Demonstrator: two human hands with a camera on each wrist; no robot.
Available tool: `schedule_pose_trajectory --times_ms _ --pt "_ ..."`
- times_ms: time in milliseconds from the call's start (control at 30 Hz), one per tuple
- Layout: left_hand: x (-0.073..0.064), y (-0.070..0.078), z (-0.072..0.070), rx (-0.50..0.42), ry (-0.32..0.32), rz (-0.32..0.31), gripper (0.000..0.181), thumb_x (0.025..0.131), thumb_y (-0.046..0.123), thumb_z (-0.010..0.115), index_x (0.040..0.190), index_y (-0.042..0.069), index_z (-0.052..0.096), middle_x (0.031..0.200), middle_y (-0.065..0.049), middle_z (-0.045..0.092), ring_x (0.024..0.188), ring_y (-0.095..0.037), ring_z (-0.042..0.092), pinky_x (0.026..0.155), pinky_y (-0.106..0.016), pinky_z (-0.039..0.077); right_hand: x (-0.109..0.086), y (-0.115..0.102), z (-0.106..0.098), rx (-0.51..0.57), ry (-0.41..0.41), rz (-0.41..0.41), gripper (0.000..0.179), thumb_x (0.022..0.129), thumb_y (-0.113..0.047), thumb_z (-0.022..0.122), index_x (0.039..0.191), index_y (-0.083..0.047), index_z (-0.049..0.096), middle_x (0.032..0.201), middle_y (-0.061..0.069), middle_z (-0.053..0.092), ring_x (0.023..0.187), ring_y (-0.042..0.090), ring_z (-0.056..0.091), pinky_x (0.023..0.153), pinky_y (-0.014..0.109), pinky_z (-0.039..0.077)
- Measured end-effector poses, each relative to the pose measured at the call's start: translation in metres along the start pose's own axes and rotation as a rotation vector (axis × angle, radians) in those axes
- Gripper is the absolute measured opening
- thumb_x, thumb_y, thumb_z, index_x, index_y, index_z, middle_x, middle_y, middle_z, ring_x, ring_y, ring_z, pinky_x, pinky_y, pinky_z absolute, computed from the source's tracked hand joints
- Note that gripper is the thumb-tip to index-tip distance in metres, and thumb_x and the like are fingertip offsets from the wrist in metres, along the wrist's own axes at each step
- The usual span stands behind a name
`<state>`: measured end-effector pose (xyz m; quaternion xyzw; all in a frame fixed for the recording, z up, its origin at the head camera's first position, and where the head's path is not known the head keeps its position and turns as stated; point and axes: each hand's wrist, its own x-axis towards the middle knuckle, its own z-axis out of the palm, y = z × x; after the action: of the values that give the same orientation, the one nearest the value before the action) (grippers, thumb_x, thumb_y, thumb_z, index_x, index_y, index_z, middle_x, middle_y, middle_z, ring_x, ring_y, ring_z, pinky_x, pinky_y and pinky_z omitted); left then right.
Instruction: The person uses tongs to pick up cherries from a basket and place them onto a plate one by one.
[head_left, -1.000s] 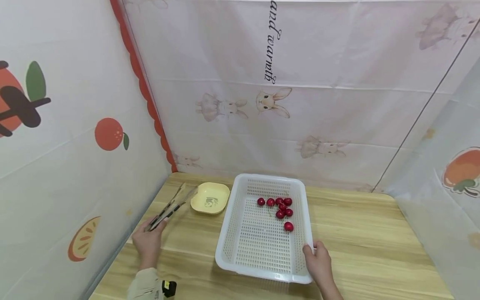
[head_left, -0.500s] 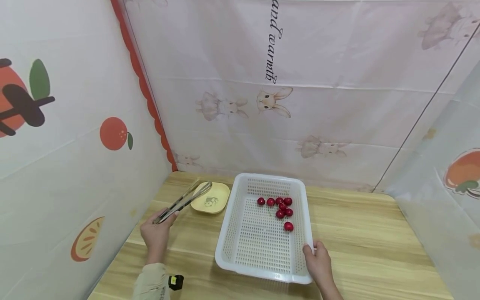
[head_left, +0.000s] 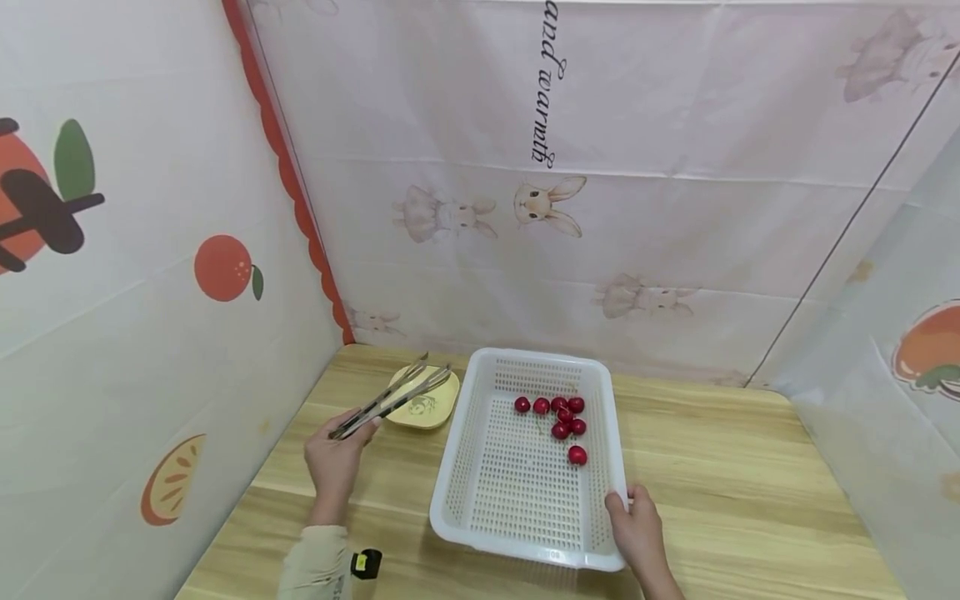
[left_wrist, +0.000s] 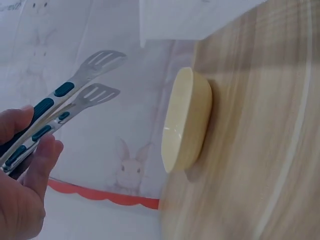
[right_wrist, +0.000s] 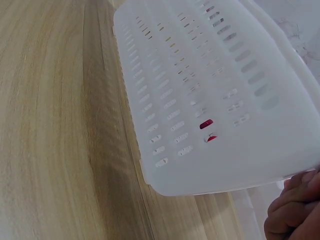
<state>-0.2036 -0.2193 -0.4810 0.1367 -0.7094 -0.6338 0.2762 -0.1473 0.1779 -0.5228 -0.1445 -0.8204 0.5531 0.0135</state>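
Observation:
My left hand [head_left: 337, 458] grips a pair of metal tongs [left_wrist: 64, 91] with dark teal inserts and slotted tips. The tong tips are slightly apart with nothing between them, and in the head view they overlap the small yellow dish [head_left: 423, 410]. The left wrist view shows them raised off the table beside that dish. My right hand [head_left: 636, 525] holds the right rim of a white perforated basket [head_left: 517, 546], thumb over the edge. Several red cherries [head_left: 560, 431] lie in the basket, mostly bunched toward its far right. From the right wrist view, the basket's slotted side hides most of them.
Everything stands on a wood-grain table [head_left: 720, 500]. Printed cloth walls [head_left: 450, 292] rise at the back, left and right. The dish sits close to the basket's left side, near the back wall.
My left hand has moved right and slightly forward, bringing the tongs from the dish's left side to over it. The basket and my right hand have stayed in place.

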Motion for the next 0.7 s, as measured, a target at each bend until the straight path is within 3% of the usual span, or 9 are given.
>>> schedule_pose_trajectory --times_ms 133,333,700 --pt "-0.002 0.005 0.004 0.037 -0.022 0.014 0.039 0.068 0.016 0.084 0.099 -0.002 0.069 0.097 -0.017 0.067 0.073 -0.007 0.064 0.062 -0.018 0.05 0.0 0.0 0.0 -0.003 0.001 -0.004 0.033 0.091 -0.013 0.043 0.111 0.014 0.043 0.09 0.027 0.06 0.071 0.031 0.065 0.056 0.036 0.054" --pt "-0.005 0.016 0.012 0.051 -0.07 -0.016 0.039 0.067 0.014 0.085 0.099 -0.001 0.069 0.095 -0.017 0.067 0.073 -0.009 0.062 0.061 -0.019 0.049 -0.002 -0.002 0.0 0.005 -0.006 -0.015 0.033 0.093 -0.013 0.044 0.11 0.014 0.043 0.088 0.025 0.06 0.069 0.029 0.064 0.055 0.036 0.053" --pt "-0.003 0.033 0.032 0.183 -0.13 -0.032 0.035 0.067 0.018 0.084 0.095 0.001 0.071 0.093 -0.015 0.067 0.074 -0.021 0.062 0.057 -0.025 0.048 -0.002 -0.004 0.0 0.003 -0.005 0.005 0.032 0.092 -0.012 0.043 0.112 0.013 0.043 0.093 0.027 0.06 0.074 0.031 0.065 0.057 0.035 0.054"
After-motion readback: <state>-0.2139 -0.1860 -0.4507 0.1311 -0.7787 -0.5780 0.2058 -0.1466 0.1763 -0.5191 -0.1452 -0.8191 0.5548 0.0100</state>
